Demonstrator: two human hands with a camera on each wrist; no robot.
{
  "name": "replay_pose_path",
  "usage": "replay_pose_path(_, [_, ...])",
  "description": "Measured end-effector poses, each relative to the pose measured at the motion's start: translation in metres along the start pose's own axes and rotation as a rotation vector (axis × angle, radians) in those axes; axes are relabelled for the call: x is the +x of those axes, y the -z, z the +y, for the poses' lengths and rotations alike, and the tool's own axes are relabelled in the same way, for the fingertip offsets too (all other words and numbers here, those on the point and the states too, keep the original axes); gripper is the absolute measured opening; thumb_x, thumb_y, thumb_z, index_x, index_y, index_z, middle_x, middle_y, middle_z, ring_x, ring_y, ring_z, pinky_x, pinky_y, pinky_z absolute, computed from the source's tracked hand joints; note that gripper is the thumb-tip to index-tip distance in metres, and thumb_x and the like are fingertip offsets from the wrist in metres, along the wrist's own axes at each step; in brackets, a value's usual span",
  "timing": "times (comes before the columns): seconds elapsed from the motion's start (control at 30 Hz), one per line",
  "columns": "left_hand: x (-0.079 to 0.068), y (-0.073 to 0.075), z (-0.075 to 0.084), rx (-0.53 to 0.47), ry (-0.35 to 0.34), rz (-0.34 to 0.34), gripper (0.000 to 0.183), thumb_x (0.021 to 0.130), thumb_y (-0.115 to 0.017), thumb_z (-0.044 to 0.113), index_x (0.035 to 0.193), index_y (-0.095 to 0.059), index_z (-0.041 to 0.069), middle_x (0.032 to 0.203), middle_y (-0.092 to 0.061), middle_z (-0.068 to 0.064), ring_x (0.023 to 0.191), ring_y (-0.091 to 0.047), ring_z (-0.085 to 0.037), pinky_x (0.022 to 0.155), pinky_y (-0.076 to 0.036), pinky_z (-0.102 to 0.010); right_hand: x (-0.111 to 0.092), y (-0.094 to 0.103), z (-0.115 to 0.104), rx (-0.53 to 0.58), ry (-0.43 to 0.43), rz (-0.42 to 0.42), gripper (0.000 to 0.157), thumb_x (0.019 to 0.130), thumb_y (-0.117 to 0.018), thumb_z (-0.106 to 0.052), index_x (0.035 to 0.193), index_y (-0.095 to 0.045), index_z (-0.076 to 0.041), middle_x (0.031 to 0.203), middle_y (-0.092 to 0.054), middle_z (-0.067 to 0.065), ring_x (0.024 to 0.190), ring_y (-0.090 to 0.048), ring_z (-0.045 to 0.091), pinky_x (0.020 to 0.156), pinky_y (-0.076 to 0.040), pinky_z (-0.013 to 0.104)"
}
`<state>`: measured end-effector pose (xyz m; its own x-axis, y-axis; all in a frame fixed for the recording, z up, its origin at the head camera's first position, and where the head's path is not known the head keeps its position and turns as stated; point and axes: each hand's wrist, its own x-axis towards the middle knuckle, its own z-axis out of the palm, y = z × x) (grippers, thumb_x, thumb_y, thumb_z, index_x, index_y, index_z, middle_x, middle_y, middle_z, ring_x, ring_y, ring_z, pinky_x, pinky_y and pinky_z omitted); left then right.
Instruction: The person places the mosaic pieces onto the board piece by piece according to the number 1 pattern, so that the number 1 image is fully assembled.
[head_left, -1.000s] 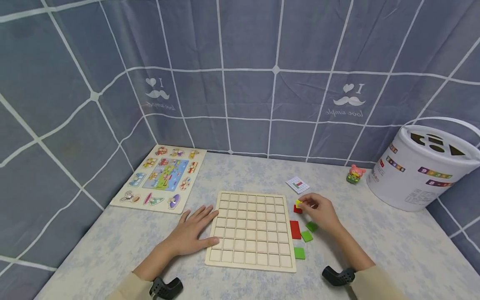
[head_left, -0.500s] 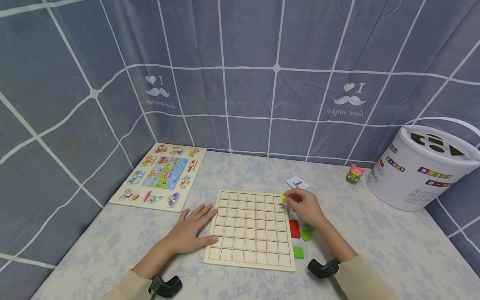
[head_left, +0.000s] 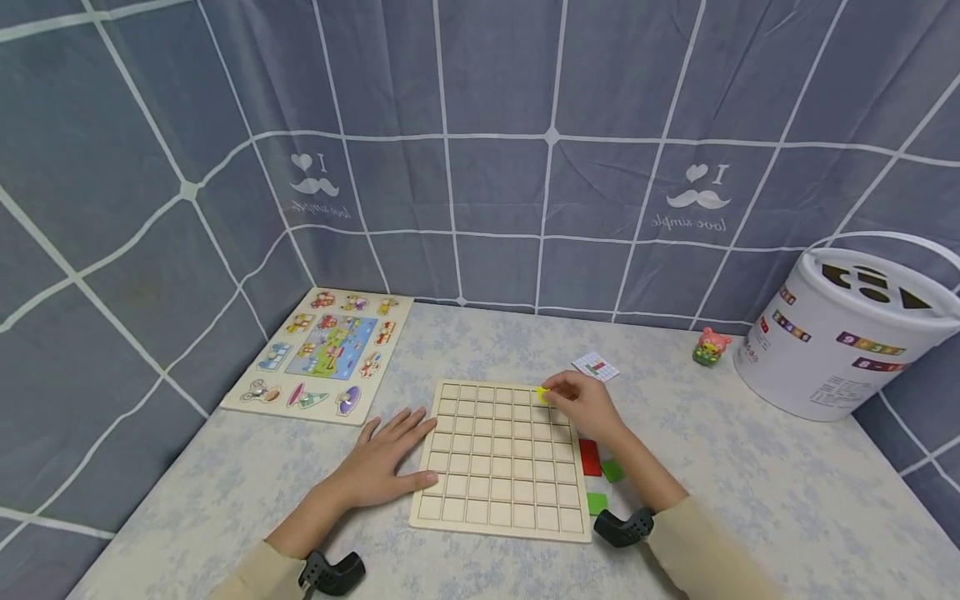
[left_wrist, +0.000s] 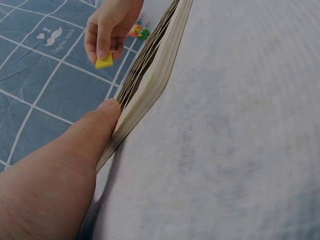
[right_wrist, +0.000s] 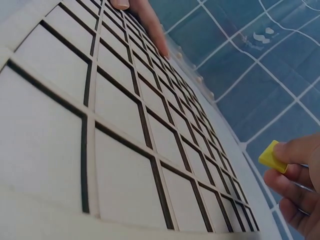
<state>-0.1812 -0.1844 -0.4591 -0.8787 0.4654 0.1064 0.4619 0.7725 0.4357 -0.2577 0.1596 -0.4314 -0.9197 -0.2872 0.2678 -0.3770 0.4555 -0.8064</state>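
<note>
A yellow tile (right_wrist: 271, 156) is pinched between the thumb and fingers of my right hand (head_left: 588, 408). In the head view that hand is over the upper right part of a wooden grid board (head_left: 491, 467), whose squares are bare wood. Spread flat, my left hand (head_left: 386, 468) lies along the board's left side, its thumb on the edge. The left wrist view has the left thumb (left_wrist: 95, 127) touching the board's side. Right of the board lie a red tile (head_left: 590, 457) and green tiles (head_left: 613, 471), partly hidden by the right forearm. A small printed pattern card (head_left: 597, 364) lies just behind the right hand.
A picture puzzle board (head_left: 300, 398) lies at the back left. A white lidded bucket (head_left: 806, 358) stands at the back right, with a small pink-and-green figurine (head_left: 709, 348) beside it. Behind the table hangs a blue checked curtain (head_left: 495, 183).
My right hand has carried the yellow tile left, from beside the board to over its upper right squares. The left hand has stayed on the board's edge.
</note>
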Motion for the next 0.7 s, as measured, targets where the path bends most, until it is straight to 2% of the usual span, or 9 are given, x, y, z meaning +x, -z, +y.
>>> replay_pose_path(0.17, [0.0, 0.0, 0.0, -0.006, 0.0, 0.0, 0.081, 0.089, -0.059, 0.059, 0.153, -0.035, 0.017, 0.159, -0.027, -0.008, 0.146, -0.019, -0.032, 0.11, -0.006, -0.065, 0.002, -0.008, -0.003, -0.001, 0.023, -0.02, 0.012, 0.091, -0.07, -0.01, 0.101, -0.071, -0.003, 0.088, -0.066, 0.002, 0.078, -0.06, 0.016, 0.068, -0.05, 0.03])
replay_pose_path(0.4, [0.0, 0.0, 0.001, -0.004, 0.003, -0.005, 0.081, 0.089, -0.059, 0.059, 0.153, -0.035, 0.016, 0.158, -0.027, -0.008, 0.146, -0.02, -0.032, 0.11, -0.006, -0.065, 0.006, -0.02, -0.008, 0.012, -0.01, -0.046, 0.01, 0.091, -0.07, -0.01, 0.101, -0.071, -0.006, 0.088, -0.066, 0.0, 0.077, -0.06, 0.015, 0.066, -0.05, 0.03])
replay_pose_path(0.7, [0.0, 0.0, -0.001, 0.0, 0.002, -0.002, 0.081, 0.089, -0.059, 0.059, 0.154, -0.035, 0.017, 0.159, -0.027, -0.008, 0.146, -0.02, -0.032, 0.11, -0.006, -0.065, 0.012, -0.032, -0.015, 0.028, 0.002, -0.098, 0.01, 0.092, -0.068, -0.009, 0.101, -0.071, -0.005, 0.088, -0.066, 0.0, 0.078, -0.059, 0.015, 0.069, -0.05, 0.031])
